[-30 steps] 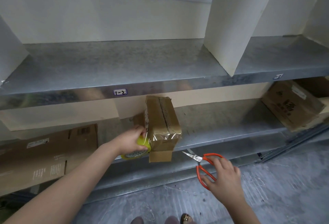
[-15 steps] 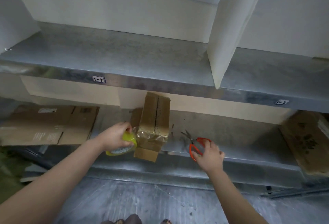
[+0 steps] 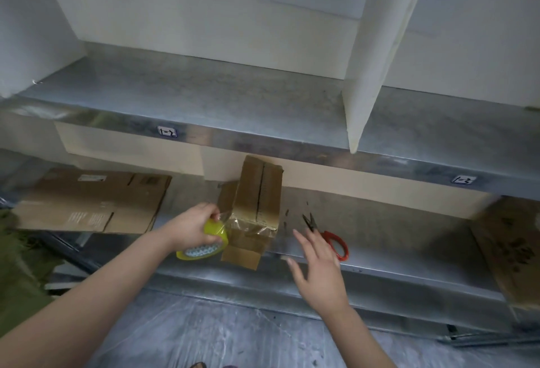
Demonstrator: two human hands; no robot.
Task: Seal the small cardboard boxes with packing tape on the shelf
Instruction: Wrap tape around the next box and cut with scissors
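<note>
A small cardboard box (image 3: 257, 192) lies on the lower metal shelf (image 3: 388, 230), its near end hanging over the front edge with a flap folded down. Clear tape stretches from its near end to a yellow-green tape roll (image 3: 204, 243), which my left hand (image 3: 190, 227) grips just left of the box. My right hand (image 3: 318, 268) hovers open, fingers spread, in front of the shelf to the right of the box. Red-handled scissors (image 3: 330, 239) lie on the shelf just beyond its fingertips.
Flattened cardboard (image 3: 93, 201) lies on the lower shelf at the left. Another cardboard box (image 3: 511, 250) sits at the far right. The upper metal shelf (image 3: 233, 95) juts out above, split by a white divider (image 3: 368, 75). Plastic-covered floor is below.
My right hand has put the scissors down on the shelf and drawn back, open. My left hand keeps holding the tape roll beside the box.
</note>
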